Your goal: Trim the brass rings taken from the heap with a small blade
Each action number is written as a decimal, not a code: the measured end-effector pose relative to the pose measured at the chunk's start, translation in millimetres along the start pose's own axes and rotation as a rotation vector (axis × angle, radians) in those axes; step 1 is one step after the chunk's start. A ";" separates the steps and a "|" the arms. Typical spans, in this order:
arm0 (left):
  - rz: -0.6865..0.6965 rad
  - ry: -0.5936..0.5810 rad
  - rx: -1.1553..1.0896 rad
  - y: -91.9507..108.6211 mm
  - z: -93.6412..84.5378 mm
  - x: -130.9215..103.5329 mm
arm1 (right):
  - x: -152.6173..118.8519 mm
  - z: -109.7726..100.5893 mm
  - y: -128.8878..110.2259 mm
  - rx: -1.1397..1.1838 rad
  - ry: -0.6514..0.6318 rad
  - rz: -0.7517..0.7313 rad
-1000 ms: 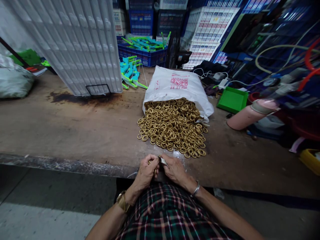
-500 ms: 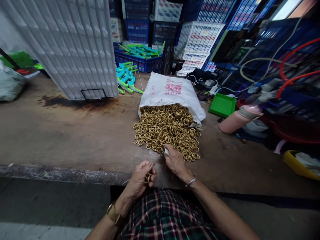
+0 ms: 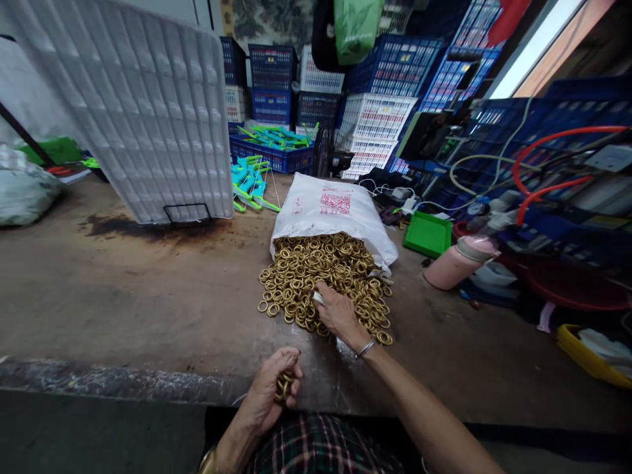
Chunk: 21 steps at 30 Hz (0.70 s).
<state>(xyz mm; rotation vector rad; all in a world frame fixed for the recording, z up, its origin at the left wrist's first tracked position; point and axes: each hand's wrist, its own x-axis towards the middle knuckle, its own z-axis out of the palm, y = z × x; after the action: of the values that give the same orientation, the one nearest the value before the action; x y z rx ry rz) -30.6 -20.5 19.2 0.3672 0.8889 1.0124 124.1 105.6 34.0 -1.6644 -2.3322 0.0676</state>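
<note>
Brass-coloured rings spill in a heap from the mouth of a white woven sack lying on the table. In the palm of my left hand, near the table's front edge, several of these rings are held, with the fingers curled round them. My right hand reaches over the front of the heap with its fingers bent in together and touching the rings. A small white piece, perhaps a wrap, shows at one of its fingers. What its fingertips hold, if anything, is hidden.
A ribbed translucent panel stands on a black wire stand at left. Teal and green plastic parts lie behind the sack. At right are a green tray, a pink bottle and a yellow bin. Stacked crates rise behind.
My right hand has moved forward and left, further over the ring heap. My left hand stays near the table edge, its held rings now showing more. The camera view has tilted up.
</note>
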 end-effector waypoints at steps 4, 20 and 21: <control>-0.054 0.015 -0.098 1.8 -5.3 1.3 | 2.9 -4.0 -2.4 -0.046 -0.092 -0.002; -0.049 -0.017 -0.080 3.7 -4.5 5.9 | -18.7 2.2 16.3 0.637 0.022 0.157; -0.043 -0.017 -0.050 4.2 -3.2 6.8 | -20.5 1.4 16.2 0.703 0.021 0.166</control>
<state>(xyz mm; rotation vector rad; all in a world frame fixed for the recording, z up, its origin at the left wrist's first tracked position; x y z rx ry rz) -34.0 -13.0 16.8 0.3125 0.8508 0.9884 144.9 92.1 25.5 -1.4538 -1.8232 0.7945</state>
